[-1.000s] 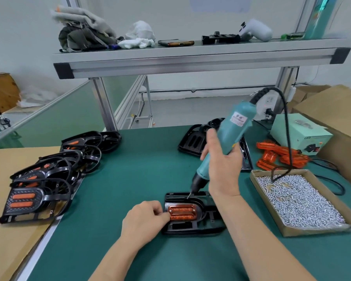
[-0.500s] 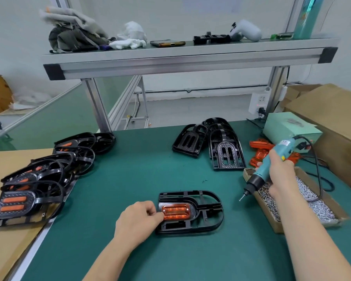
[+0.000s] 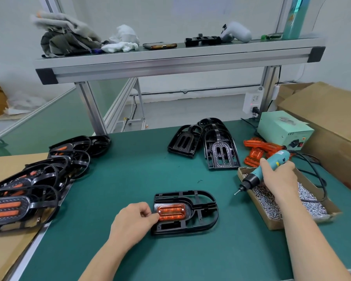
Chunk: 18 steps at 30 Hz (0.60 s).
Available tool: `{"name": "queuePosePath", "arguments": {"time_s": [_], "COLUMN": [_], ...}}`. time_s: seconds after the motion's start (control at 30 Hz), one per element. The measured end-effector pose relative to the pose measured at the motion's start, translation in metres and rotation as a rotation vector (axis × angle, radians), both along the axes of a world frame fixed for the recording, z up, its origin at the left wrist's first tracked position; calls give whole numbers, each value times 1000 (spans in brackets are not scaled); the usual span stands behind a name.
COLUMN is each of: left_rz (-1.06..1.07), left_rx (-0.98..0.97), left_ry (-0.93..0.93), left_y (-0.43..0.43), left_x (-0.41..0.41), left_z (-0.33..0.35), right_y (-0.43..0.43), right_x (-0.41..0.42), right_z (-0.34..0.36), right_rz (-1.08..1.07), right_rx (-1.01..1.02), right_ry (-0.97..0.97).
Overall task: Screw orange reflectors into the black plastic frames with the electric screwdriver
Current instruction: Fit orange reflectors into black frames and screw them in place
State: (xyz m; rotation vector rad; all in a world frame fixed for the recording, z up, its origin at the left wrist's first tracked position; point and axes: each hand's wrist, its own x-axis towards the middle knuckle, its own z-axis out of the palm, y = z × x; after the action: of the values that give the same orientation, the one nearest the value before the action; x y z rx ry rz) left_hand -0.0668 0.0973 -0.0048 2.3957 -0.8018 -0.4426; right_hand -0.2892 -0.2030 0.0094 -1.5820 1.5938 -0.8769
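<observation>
Logging a cardboard box (image 3: 276, 225) of screws (image 3: 312, 207) at right, we wrap our right hand (image 3: 280, 179) round the electric screwdriver (image 3: 278, 159) over it, left hand (image 3: 132, 220) pinching the lower-centre black frame (image 3: 190, 206) seating the orange reflector (image 3: 171, 212).

Bare forearms, left hand (image 3: 133, 219), right hand (image 3: 279, 176)

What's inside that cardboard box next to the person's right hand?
The cardboard box holds a heap of small silvery screws. The right hand, gripping the electric screwdriver, and its forearm cover the middle of the heap; the box's floor is hidden.
</observation>
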Motion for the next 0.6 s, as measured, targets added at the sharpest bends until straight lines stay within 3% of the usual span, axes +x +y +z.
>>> {"name": "queuePosePath", "arguments": {"time_s": [0.1, 0.17, 0.27, 0.33, 0.4, 0.5, 0.6], "left_rz": [42, 133, 211, 197, 144, 74, 56], "left_rx": [-133, -346, -630, -820, -918, -923, -876], "left_ry": [108, 314, 790, 1165, 1419, 1543, 1563], "left_y": [1, 2, 1, -3, -6, -14, -23], "left_x": [2, 2, 2, 1, -4, -17, -28], "left_z": [0, 2, 16, 26, 34, 40, 42], "right_y": [1, 2, 7, 12, 23, 55, 101], "right_x": [-7, -11, -15, -14, -9, 10, 33], "right_z": [-1, -2, 1, 4, 10, 22, 31], "right_rz": [10, 13, 1, -3, 5, 140, 480], "right_rx": [-64, -95, -118, -166, -283, -507, -643], "right_ry": [113, 162, 207, 215, 169, 33, -101]}}
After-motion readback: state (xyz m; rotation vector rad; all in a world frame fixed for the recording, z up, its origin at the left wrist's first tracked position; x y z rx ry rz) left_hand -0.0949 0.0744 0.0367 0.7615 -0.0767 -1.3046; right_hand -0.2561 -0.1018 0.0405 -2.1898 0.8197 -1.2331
